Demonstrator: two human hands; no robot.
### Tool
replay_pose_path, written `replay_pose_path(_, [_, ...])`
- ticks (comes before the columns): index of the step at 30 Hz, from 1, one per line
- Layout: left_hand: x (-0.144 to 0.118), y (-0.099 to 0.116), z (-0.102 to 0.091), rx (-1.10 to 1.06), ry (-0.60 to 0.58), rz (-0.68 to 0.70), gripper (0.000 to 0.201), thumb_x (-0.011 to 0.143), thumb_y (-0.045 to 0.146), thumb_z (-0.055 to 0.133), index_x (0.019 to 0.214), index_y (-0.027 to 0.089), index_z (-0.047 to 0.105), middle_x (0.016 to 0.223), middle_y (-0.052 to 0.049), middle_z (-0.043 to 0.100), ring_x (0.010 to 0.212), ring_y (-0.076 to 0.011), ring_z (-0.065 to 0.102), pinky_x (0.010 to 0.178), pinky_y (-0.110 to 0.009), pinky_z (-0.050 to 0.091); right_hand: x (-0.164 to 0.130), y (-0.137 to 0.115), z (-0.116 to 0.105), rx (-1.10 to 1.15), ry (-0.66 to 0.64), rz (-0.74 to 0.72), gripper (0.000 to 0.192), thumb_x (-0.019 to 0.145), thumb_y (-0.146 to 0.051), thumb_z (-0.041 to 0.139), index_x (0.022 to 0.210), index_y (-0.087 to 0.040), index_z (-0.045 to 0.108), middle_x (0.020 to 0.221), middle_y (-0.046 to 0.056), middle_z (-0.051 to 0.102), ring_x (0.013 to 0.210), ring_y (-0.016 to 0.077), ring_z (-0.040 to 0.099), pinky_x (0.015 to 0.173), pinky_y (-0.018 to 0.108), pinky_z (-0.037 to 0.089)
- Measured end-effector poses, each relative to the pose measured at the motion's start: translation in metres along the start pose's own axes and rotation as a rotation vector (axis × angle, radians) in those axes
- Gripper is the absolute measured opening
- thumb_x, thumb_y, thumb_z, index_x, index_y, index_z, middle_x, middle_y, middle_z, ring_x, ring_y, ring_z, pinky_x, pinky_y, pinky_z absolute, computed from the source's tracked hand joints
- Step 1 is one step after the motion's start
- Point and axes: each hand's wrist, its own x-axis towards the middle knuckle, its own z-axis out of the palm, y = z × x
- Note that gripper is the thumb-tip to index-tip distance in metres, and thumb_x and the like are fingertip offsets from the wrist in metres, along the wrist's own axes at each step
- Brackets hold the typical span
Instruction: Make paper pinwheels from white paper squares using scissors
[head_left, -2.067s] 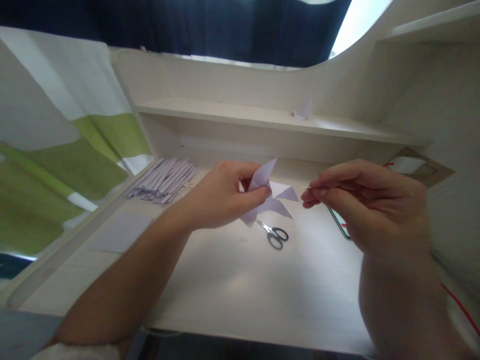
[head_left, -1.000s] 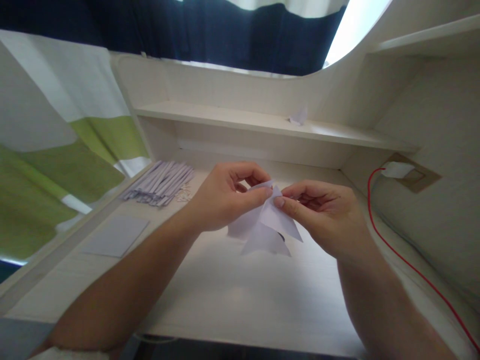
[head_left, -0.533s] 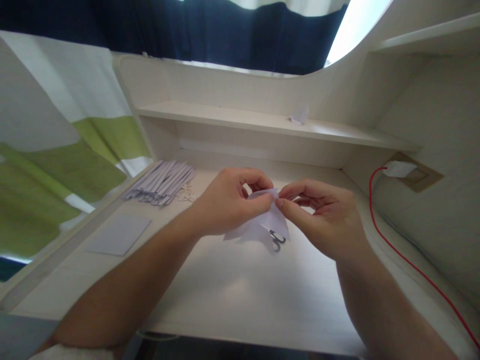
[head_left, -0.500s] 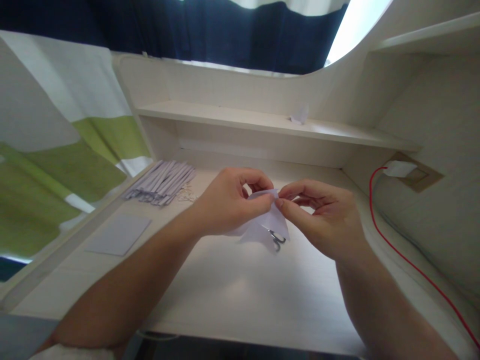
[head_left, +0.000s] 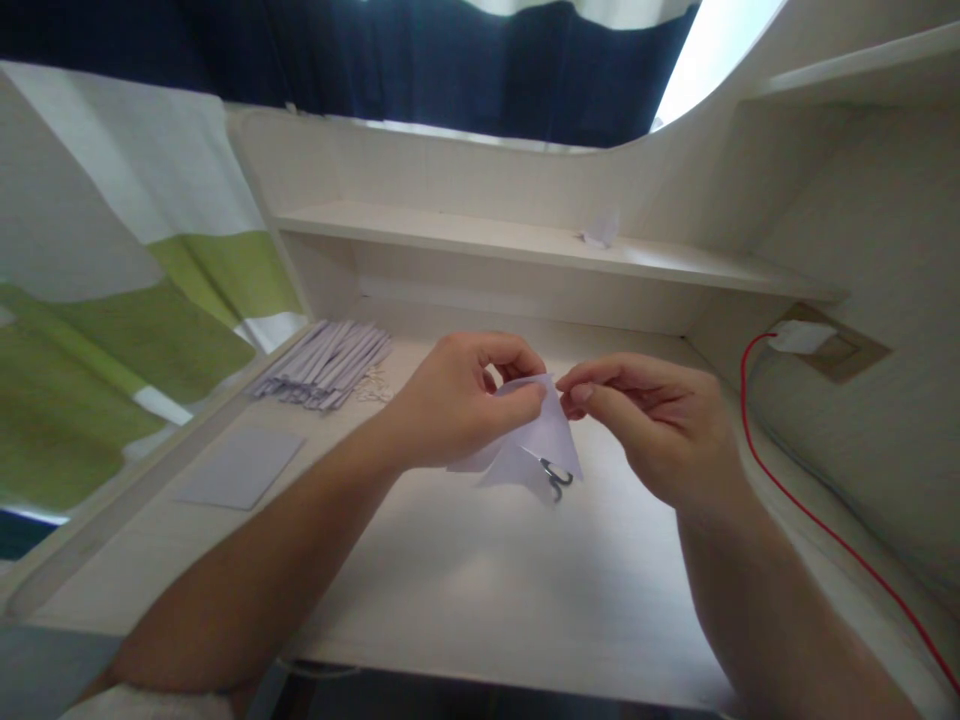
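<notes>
One view, head camera. Left hand (head_left: 457, 405): thumb and fingers pinched on the top of a folded white paper piece (head_left: 536, 445), held above the counter (head_left: 465, 580). Right hand (head_left: 652, 425): fingertips pressed together just beside the paper's top corner; contact with the paper cannot be made out. Scissors (head_left: 556, 478): mostly hidden behind the paper, only the handles show. Paper strips (head_left: 326, 362): stacked far left. Flat sheet (head_left: 241, 468): near the left edge. Red cable (head_left: 817, 525): cut off at the right.

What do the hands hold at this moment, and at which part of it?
The left hand pinches the folded white paper at its top corner. The right hand pinches at that corner too; whether it grips is unclear.
</notes>
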Motion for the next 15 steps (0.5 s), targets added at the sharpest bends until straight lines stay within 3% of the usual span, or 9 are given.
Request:
replay_pose_path(4, [0.0012, 0.0012, -0.0022, -0.093, -0.025, -0.036, 0.009, 0.083, 0.021, 0.071, 0.082, 0.015, 0.078, 0.073, 0.000, 0.073, 0.062, -0.0097, 0.063, 0.056, -0.019, 0.046, 0.0046, 0.0023, -0.0077, 0.216, -0.061, 0.051, 0.020, 0.093, -0.009, 0.063, 0.091, -0.020, 0.080, 0.076, 0.002, 0.078, 0.072, 0.0168, 0.073, 0.071, 0.030, 0.060])
replay_pose_path(8, [0.0006, 0.0023, -0.0022, -0.199, -0.063, -0.083, 0.008, 0.082, 0.021, 0.072, 0.082, 0.014, 0.076, 0.073, 0.000, 0.072, 0.057, -0.0082, 0.059, 0.052, -0.018, 0.044, 0.0068, 0.0024, -0.0098, 0.402, -0.166, 0.075, 0.020, 0.091, -0.006, 0.060, 0.089, -0.019, 0.075, 0.073, 0.001, 0.076, 0.065, 0.0157, 0.071, 0.064, 0.029, 0.058])
replay_pose_path(15, [-0.0018, 0.0037, -0.0031, -0.279, -0.117, -0.124, 0.009, 0.084, 0.024, 0.074, 0.082, 0.015, 0.074, 0.067, 0.001, 0.068, 0.053, -0.0083, 0.058, 0.049, -0.019, 0.044, 0.0069, 0.0004, -0.0092, 0.502, -0.235, 0.119, 0.017, 0.090, -0.007, 0.058, 0.089, -0.020, 0.070, 0.065, -0.001, 0.072, 0.059, 0.0156, 0.066, 0.057, 0.028, 0.055])
